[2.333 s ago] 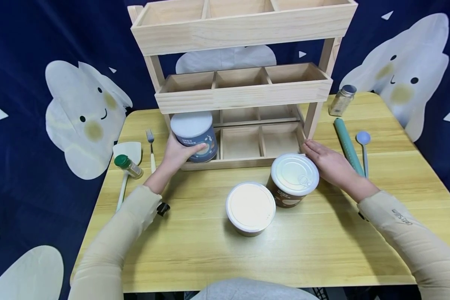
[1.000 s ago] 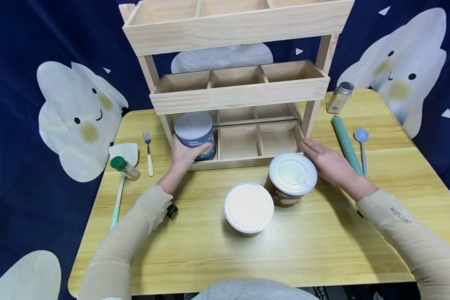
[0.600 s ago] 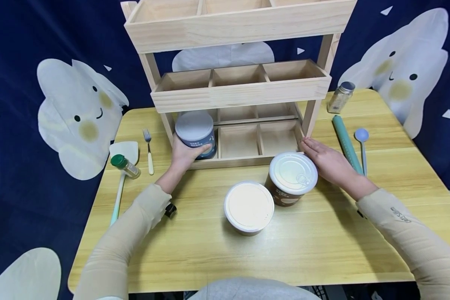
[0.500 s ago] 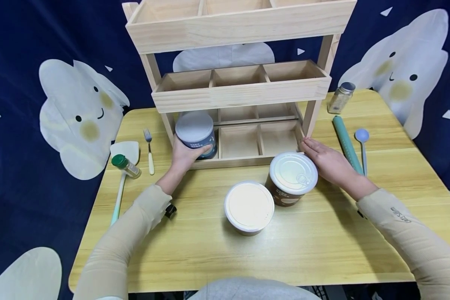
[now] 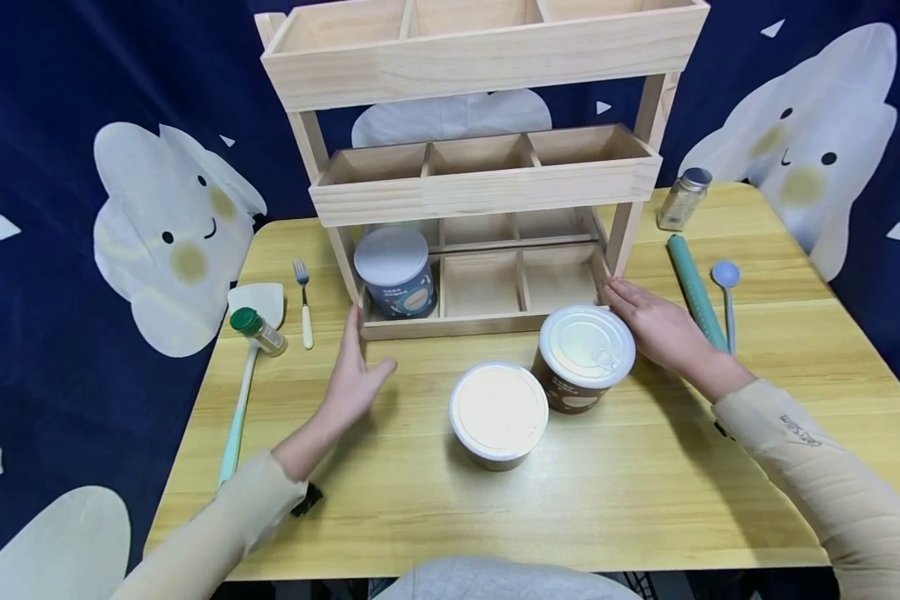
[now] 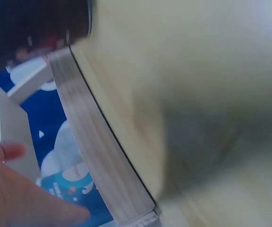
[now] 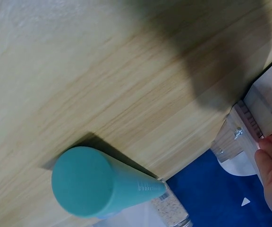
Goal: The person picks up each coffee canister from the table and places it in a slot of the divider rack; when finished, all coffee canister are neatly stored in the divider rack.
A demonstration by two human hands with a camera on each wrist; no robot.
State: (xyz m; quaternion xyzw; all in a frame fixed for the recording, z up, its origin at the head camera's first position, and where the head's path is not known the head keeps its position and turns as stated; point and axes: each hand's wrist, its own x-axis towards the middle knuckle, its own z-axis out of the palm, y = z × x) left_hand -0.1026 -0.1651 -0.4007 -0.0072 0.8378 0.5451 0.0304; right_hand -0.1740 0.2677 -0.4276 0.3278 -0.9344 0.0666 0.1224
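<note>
1. The blue lidded can (image 5: 397, 277) is seated upright, best kept level, at the front left of the bottom tray (image 5: 461, 326).
2. The left hand (image 5: 354, 379) is spread wide, unladen, beside the tray's left corner.
3. The right end is best steadied by the right hand (image 5: 652, 323), fingers straight.

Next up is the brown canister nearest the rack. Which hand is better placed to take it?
Right, most likely. The right hand is beside that brown canister, though it touches the right end of the wooden rack. The left hand looks free but is farther off, by the rack's left end.
</note>
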